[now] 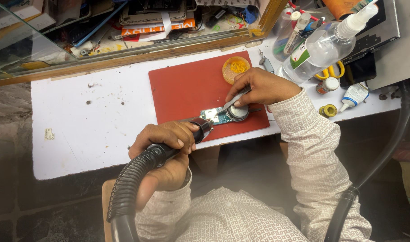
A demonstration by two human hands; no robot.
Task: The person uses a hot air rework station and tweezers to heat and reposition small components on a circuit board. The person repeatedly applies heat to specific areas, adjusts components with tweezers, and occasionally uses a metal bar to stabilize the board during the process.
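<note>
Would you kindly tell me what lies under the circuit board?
The circuit board lies on a red mat on the white table. The mat directly beneath it is hidden by the board.

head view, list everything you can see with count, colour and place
red mat: 1, red, middle of the white worktop
circuit board: 1, blue-green with a round silver part, near edge of the mat
hot-air tool: 1, black with a ribbed hose, nozzle at the board's left end
tweezers: 1, silver, tips on the board
round tub: 1, amber, top right corner of the mat
clear bottle: 1, clear with a white nozzle, lying right of the mat
scissors: 1, yellow handles, under the bottle
tape roll: 1, yellow, right edge of the worktop
left hand: 1, grip on the hot-air tool
right hand: 1, grip on the tweezers
</note>
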